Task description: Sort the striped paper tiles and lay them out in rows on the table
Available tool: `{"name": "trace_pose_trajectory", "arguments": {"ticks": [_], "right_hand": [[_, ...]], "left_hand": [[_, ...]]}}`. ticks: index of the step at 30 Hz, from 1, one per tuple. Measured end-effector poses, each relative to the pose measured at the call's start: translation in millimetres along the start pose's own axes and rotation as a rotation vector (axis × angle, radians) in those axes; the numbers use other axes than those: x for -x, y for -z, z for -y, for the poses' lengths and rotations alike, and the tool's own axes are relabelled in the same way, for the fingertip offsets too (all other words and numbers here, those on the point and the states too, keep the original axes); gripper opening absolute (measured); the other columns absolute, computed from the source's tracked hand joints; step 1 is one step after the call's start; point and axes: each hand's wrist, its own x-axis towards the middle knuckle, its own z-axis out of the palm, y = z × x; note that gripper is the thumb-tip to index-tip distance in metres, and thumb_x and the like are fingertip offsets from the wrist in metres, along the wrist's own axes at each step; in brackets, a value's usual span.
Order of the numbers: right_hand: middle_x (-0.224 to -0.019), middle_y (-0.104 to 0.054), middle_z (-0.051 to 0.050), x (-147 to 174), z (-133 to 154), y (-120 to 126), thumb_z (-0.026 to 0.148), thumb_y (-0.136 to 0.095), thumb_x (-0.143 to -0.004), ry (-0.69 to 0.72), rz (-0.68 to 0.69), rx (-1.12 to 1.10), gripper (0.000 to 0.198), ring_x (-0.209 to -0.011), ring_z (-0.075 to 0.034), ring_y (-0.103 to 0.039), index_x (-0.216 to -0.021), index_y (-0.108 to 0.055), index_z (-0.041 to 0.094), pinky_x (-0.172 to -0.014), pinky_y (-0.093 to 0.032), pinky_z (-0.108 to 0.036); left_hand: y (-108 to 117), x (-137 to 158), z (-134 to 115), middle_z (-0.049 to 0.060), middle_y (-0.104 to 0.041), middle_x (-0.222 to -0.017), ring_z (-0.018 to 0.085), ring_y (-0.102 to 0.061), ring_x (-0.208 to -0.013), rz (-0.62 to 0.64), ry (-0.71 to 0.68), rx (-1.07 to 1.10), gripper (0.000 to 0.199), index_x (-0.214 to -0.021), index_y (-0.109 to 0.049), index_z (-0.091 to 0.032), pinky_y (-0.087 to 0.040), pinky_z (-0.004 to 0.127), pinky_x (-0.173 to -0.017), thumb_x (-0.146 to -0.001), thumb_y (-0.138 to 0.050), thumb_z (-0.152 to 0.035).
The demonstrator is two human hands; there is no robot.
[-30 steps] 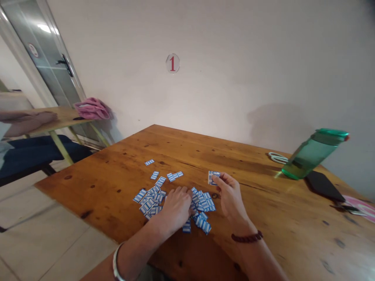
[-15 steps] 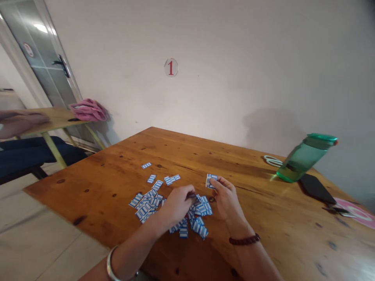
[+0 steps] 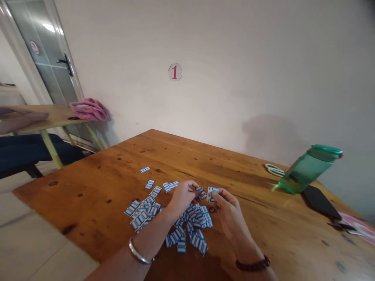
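Observation:
Between the thumb and fingers of my right hand (image 3: 230, 201) is a small stack of blue-and-white label cards (image 3: 211, 194), held upright above the table. My left hand (image 3: 183, 197) pinches one blue-and-white label card (image 3: 200, 192) just left of that stack, with a small gap between the two. Below and around my left hand lies a loose pile of the same label cards (image 3: 202, 216), partly hidden by my wrist. More of them spread to the left in a second heap (image 3: 140, 218), and a few lie singly farther back.
A green bottle (image 3: 310, 169) leans at the right, by a black flat case (image 3: 320, 202), a white coiled cable (image 3: 274, 169) and a pink disc (image 3: 359, 228) with scissors-like handles. At a neighbouring table, another person's arms (image 3: 23, 119) rest near a pink towel (image 3: 89, 109).
My left hand has risen from the pile with a label card and moved right, close to the stack in my right hand. The view has shifted slightly.

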Motion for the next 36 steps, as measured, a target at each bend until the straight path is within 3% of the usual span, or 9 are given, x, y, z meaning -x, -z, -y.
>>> {"name": "trace_pose_trajectory", "arguments": {"ticks": [6,16,27,32,36], "right_hand": [[-0.061,-0.062,0.001,0,-4,4,0.032,-0.069,-0.064,0.012,0.017,0.091,0.017,-0.052,-0.011,-0.053,-0.067,-0.062,0.016,-0.049,-0.039,-0.021],[-0.062,-0.06,0.001,3,-6,3,0.034,-0.067,-0.065,0.078,-0.036,0.13,0.018,-0.054,-0.012,-0.053,-0.067,-0.061,0.017,-0.05,-0.042,-0.022],[-0.063,-0.062,-0.001,7,-3,-1,0.038,-0.066,-0.065,0.165,-0.126,0.281,0.02,-0.055,-0.015,-0.055,-0.067,-0.06,0.018,-0.048,-0.045,-0.025],[-0.062,-0.061,0.0,6,-7,-1,0.034,-0.064,-0.067,0.207,-0.114,0.376,0.016,-0.057,-0.015,-0.055,-0.066,-0.06,0.018,-0.053,-0.045,-0.025],[-0.064,-0.062,-0.001,4,-9,-1,0.037,-0.066,-0.065,0.175,-0.141,0.299,0.02,-0.057,-0.015,-0.056,-0.068,-0.059,0.019,-0.051,-0.044,-0.025]], "left_hand": [[-6,6,0,-0.005,-0.053,-0.047,0.009,-0.043,-0.044,0.039,-0.065,-0.045,0.005,-0.056,-0.059,-0.015,-0.031,0.021,-0.046,-0.059,-0.06,-0.019],[-6,16,-2,0.0,-0.062,-0.061,0.009,-0.049,-0.053,0.14,0.05,0.235,0.025,-0.075,-0.07,-0.012,-0.038,0.022,-0.055,-0.057,-0.07,-0.029],[-7,13,1,0.0,-0.064,-0.056,0.015,-0.061,-0.052,-0.006,0.096,0.117,0.016,-0.063,-0.065,-0.015,-0.034,0.02,-0.042,-0.063,-0.06,-0.03],[-9,15,1,0.0,-0.064,-0.056,0.015,-0.06,-0.053,0.036,0.072,0.137,0.017,-0.063,-0.065,-0.015,-0.038,0.021,-0.044,-0.062,-0.061,-0.032],[-11,19,-2,0.0,-0.062,-0.058,0.015,-0.059,-0.056,0.054,0.073,0.212,0.021,-0.064,-0.065,-0.014,-0.042,0.023,-0.049,-0.058,-0.067,-0.034]]}}
